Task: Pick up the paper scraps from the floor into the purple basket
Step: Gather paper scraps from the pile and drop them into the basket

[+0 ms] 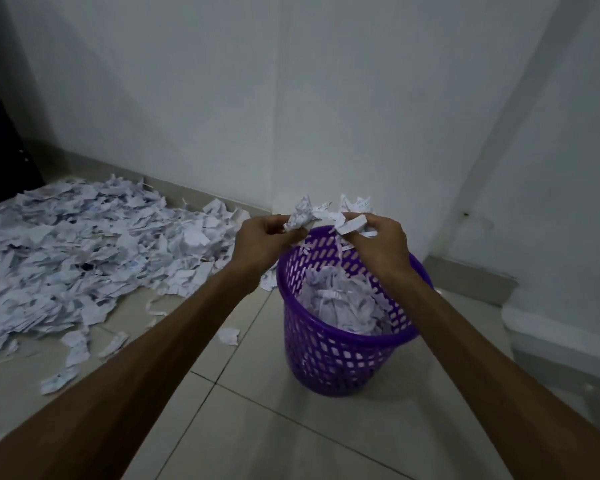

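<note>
Above purple basket [329, 358] | left hand [262, 239], right hand [378, 242] each clutch paper scraps [326, 213]

A purple basket [329, 355], its wall patterned with rows of oval slots, holds white paper scraps [340, 306]. More white scraps [84, 254], some apparently faintly printed, cover pale beige floor tiles [257, 427] below whitish walls [187, 98].

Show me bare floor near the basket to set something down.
Bare tiles lie in front of the purple basket, between the forearms, and right of it toward the wall. Left is crowded: the scrap pile reaches the basket, with strays nearby.
</note>
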